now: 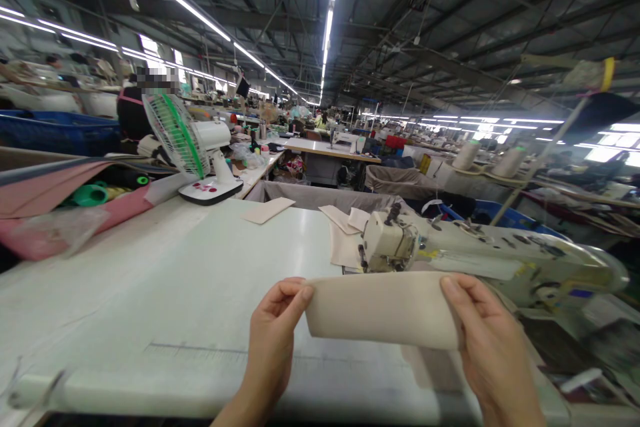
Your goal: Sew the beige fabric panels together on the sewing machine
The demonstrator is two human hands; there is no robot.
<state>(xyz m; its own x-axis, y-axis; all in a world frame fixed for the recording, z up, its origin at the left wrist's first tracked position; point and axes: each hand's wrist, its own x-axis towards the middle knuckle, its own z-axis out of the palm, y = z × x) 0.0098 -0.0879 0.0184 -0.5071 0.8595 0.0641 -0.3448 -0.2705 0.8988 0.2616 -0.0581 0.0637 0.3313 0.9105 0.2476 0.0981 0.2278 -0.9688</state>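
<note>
A beige panel (380,310) is being pinched at both ends by left hand (275,323) and right hand (487,333); a green spool (90,195) is being held inside pink sheeting (134,204).

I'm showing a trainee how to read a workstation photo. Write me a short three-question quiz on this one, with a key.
1. True or false: the left hand and the right hand hold opposite ends of the beige piece.
2. Fill the gap: in the picture, the white fan stands to the ____ of the sewing machine.
3. Which is nearest the camera? A) the sewing machine; B) the beige piece; C) the white fan.

Key: 1. True. 2. Left. 3. B.
</note>
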